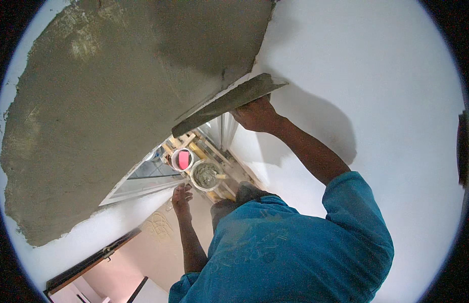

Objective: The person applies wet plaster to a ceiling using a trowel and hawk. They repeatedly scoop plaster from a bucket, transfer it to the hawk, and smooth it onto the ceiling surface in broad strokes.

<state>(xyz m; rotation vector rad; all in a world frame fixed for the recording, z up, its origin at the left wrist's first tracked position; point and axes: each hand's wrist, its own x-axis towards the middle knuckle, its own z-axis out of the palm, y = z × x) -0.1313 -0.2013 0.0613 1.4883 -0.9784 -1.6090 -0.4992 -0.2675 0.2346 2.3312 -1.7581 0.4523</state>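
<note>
Your right hand (257, 115) curls its fingers behind the trowel (224, 106) at the edge of the grey plaster (118, 101), a probably light, stiff tool best held mid-handle, while your left hand (182, 198) hangs, fingers loosely parted.

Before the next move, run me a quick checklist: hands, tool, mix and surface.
1. Right hand gripping the long trowel: ok.
2. Left hand free: ok, fingers loosely curled, nothing visible in it.
3. Mix available: ok, grey mix sits in the bucket below.
4. Grey coat uniform: not ok, pale patches show and its left edge is ragged.
5. Trowel touching the coat along its whole length: cannot tell from this angle.
</note>
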